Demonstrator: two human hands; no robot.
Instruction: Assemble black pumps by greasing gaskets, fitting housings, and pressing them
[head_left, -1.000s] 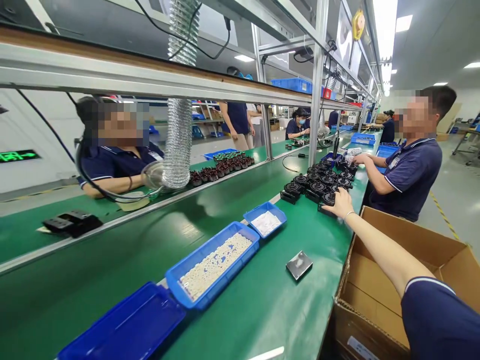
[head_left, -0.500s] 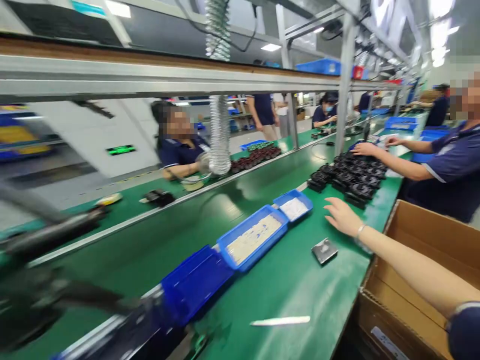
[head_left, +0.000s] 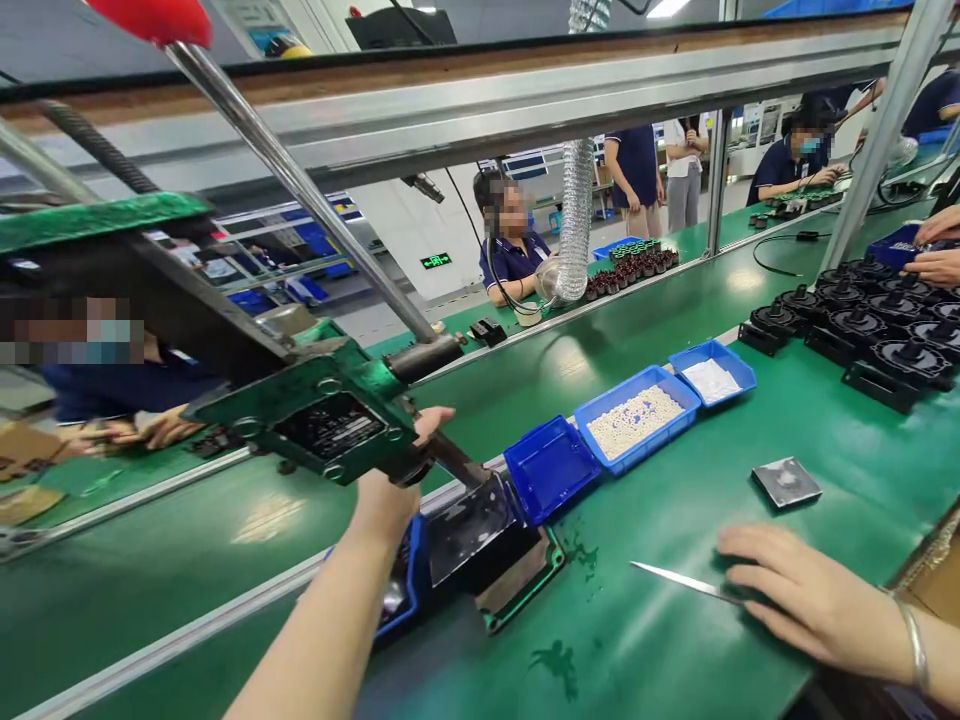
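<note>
My left hand (head_left: 394, 480) reaches up under the green head of a lever press (head_left: 315, 410) and its fingers are closed around something there that I cannot make out. The press's long steel lever (head_left: 300, 190) rises to a red knob at top left. Its black base (head_left: 480, 545) sits just right of the hand. My right hand (head_left: 802, 595) lies on the green belt (head_left: 660, 640), fingers curled over the end of a thin metal blade (head_left: 682, 582). A small grey square plate (head_left: 786, 482) lies beyond it.
Blue trays stand in a row: an empty one (head_left: 551, 468), one with several white beads (head_left: 637, 417), one with a white sheet (head_left: 712, 375). Black motor parts (head_left: 862, 335) crowd the right, where another person's hands (head_left: 937, 262) work. People sit across the line beside a silver duct hose (head_left: 576, 215).
My view has swung left, bringing the lever press into sight. My right hand pulled back from the black parts and came down onto the blade. My left hand has come into view at the press.
</note>
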